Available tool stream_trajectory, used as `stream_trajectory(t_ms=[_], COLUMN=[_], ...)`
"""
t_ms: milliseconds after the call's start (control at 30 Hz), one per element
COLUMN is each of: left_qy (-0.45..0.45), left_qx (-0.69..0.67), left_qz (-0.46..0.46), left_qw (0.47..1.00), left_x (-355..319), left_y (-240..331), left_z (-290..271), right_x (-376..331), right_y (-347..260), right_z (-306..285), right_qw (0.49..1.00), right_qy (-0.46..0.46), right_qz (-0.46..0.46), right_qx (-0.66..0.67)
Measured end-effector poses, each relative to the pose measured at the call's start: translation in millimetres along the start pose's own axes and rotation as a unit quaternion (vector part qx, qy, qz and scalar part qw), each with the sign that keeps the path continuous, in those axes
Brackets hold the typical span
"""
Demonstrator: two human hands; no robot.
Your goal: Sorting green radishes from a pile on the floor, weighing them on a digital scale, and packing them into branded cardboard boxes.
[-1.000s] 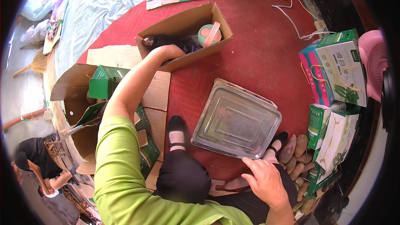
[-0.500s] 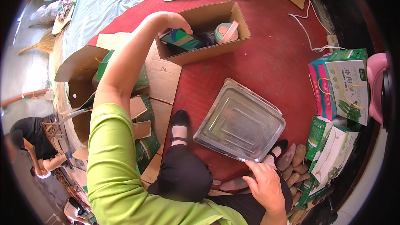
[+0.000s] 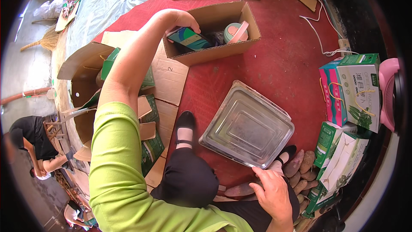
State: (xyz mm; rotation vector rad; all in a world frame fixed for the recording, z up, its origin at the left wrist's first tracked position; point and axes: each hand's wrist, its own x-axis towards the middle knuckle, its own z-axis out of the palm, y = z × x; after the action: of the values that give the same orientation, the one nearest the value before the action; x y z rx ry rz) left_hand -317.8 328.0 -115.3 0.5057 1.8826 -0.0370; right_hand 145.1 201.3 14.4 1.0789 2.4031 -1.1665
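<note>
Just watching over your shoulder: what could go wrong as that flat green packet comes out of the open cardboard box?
The left hand grips the flat green packet only at one end, so it might slip. The packet could knock the round teal tub with the pink strap beside it. The right hand leans by the loose sweet potatoes, which could roll.

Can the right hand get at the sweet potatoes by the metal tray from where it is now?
Probably yes. The right hand rests at the metal tray's near edge, and the sweet potatoes lie uncovered just beside it on the floor, nothing between.
</note>
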Motion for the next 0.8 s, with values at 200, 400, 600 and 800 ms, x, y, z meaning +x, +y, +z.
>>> stream_trajectory(t_ms=[200, 400, 600, 800], left_qy=[-0.032, 0.018, 0.036, 0.083], left_qx=[0.005, 0.046, 0.059, 0.164], left_qz=[0.012, 0.015, 0.026, 0.081], left_qw=[0.999, 0.999, 0.997, 0.980], left_x=[-2.2, -14.9, -9.5, 9.6], left_y=[0.4, 4.6, 1.9, 2.9], left_z=[0.9, 8.5, 15.2, 30.6], right_x=[-2.0, -3.0, -4.0, -10.2], right_y=[-0.1, 1.4, 2.2, 1.8], right_z=[1.2, 1.1, 1.9, 4.1], right_qw=[1.000, 1.000, 1.000, 1.000], right_qy=[0.001, 0.003, 0.008, 0.016], right_qz=[0.003, -0.004, -0.013, -0.010], right_qx=[0.000, 0.004, 0.012, 0.000])
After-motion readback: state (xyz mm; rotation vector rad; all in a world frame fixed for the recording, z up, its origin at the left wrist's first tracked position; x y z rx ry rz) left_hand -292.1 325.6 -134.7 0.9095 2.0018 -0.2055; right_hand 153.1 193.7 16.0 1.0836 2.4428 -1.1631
